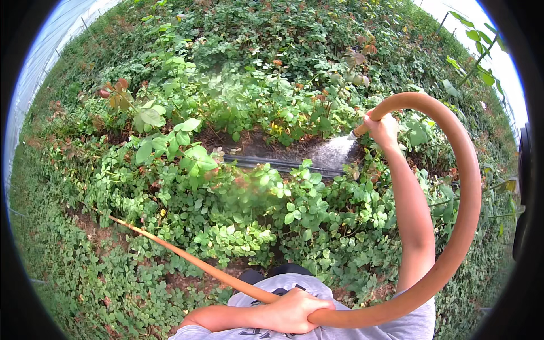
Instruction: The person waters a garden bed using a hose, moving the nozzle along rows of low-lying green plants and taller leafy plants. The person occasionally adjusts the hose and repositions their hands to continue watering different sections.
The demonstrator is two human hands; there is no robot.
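An orange-brown garden hose [469,182] loops widely on the right side of the head view. My right hand [382,127] grips it near its end, just behind the spray nozzle [352,135]. Water [333,151] fans out of the nozzle, down and to the left, onto dark soil beside a black irrigation pipe [280,164]. Low at the bottom, in front of the grey shirt, my left hand [297,310] is closed round the same hose. From there the hose runs up and left into the foliage.
Dense rows of leafy rose bushes [238,204] surround me, front and back. Taller rose shoots [471,76] rise at the upper right and on the left [148,114]. Pale plastic sheeting [46,46] borders the upper left. Bare soil [95,231] shows between the plants at lower left.
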